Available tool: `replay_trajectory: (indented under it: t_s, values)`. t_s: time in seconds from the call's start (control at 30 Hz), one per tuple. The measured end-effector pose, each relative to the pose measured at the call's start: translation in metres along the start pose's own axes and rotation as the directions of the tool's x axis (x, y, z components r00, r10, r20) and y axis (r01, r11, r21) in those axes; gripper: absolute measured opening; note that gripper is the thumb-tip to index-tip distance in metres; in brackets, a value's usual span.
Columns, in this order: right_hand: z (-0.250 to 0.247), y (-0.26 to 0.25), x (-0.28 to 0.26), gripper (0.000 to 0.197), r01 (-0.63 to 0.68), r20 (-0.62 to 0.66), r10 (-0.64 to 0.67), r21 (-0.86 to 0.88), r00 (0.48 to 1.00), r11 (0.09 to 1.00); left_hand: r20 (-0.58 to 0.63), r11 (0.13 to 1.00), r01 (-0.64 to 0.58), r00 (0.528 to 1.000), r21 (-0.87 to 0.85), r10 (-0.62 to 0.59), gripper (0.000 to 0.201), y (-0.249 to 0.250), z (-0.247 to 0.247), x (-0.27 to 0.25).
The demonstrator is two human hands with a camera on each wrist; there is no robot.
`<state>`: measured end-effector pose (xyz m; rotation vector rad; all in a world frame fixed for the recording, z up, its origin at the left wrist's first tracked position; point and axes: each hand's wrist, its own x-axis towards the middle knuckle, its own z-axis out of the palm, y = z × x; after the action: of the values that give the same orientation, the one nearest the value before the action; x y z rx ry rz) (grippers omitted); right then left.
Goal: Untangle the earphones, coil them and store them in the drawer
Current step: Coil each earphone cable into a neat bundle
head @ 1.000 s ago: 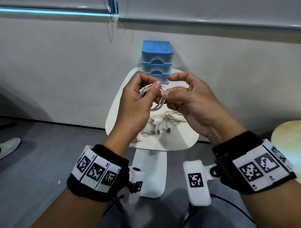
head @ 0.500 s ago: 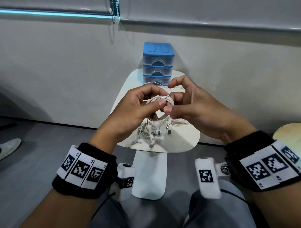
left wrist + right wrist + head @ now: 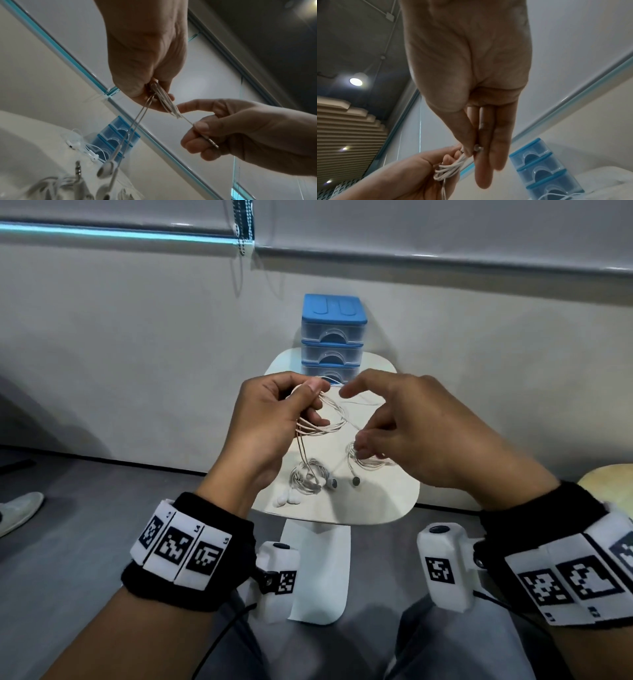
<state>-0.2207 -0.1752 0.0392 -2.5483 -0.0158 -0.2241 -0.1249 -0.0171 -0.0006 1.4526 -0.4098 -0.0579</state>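
Two hands work above the small white table (image 3: 394, 494). The left hand (image 3: 270, 426) pinches the coiled loops of white earphones (image 3: 325, 422), with their earbuds dangling below. The right hand (image 3: 421, 433) pinches the cable's plug end (image 3: 211, 141) between thumb and finger. More earphones (image 3: 308, 479) lie on the table before the blue drawer unit (image 3: 332, 337), whose drawers are closed.
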Motion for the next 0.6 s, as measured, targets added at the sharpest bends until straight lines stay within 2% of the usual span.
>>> replay_trajectory:
  t_s: [0.13, 0.2, 0.23, 0.3, 0.37, 0.43, 0.5, 0.6]
  values:
    - [0.0, 0.011, 0.004, 0.007, 0.064, -0.224, -0.08, -0.075, 0.971, 0.995, 0.013, 0.994, 0.051, 0.999, -0.101, -0.05, 0.018, 0.002, 0.004, 0.0]
    - [0.009, 0.019, 0.009, 0.008, 0.067, -0.318, -0.083, -0.059, 0.945, 0.996, 0.036, 0.983, 0.07, 0.997, -0.17, -0.065, 0.019, 0.005, 0.013, -0.003]
    - [0.015, 0.022, 0.012, 0.009, 0.061, -0.35, -0.053, 0.01, 0.935, 0.998, 0.047, 0.976, 0.076, 0.997, -0.203, -0.068, 0.018, 0.006, 0.017, -0.005]
    - [0.022, 0.024, 0.016, 0.008, 0.056, -0.358, 0.057, 0.298, 0.932, 0.953, 0.058, 0.961, 0.076, 0.996, -0.268, -0.063, 0.014, 0.006, 0.023, -0.008]
    - [0.026, 0.022, 0.017, 0.003, 0.062, -0.309, 0.152, 0.587, 0.939, 0.807, 0.047, 0.957, 0.052, 0.998, -0.286, -0.041, 0.011, 0.003, 0.024, -0.009]
    - [0.028, 0.02, 0.017, 0.007, 0.068, -0.245, 0.214, 0.792, 0.945, 0.607, 0.037, 0.966, 0.013, 0.999, -0.26, -0.003, 0.01, 0.0, 0.022, -0.01]
    - [0.028, 0.017, 0.018, 0.008, 0.05, -0.172, 0.246, 0.899, 0.954, 0.434, 0.028, 0.973, -0.024, 0.999, -0.229, 0.031, 0.011, -0.001, 0.019, -0.01]
    - [0.028, 0.014, 0.015, 0.011, 0.024, -0.097, 0.234, 0.955, 0.967, 0.296, -0.026, 0.979, -0.092, 0.996, -0.182, 0.089, 0.012, -0.002, 0.016, -0.008]
